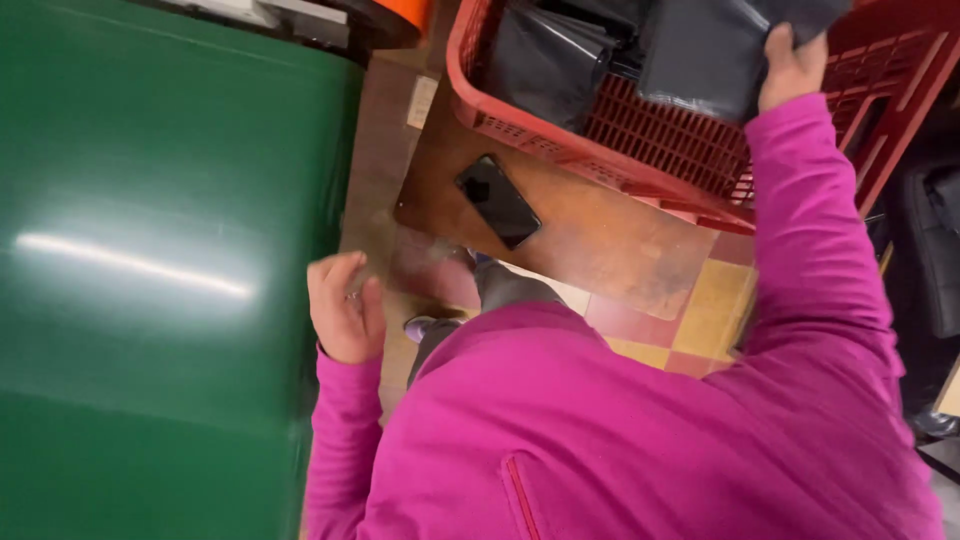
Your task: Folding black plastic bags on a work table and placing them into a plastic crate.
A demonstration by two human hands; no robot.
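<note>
My left hand (345, 308) hangs loose and half open at the smooth green surface (150, 260), holding nothing. Further out, my right hand (792, 68) has its grip closed on a grey plastic bag (705, 55) inside the red slatted plastic crate (690, 140). The pinch looks shallow, so the slick bag may slip. The black flat phone (498, 200) (near the brown wooden worktop's (610, 240) edge) could get knocked off.

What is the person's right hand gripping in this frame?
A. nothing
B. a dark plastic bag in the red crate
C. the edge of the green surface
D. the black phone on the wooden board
B: the right hand grips a dark plastic bag over the red crate, while the black phone lies untouched on the wooden board.
</note>
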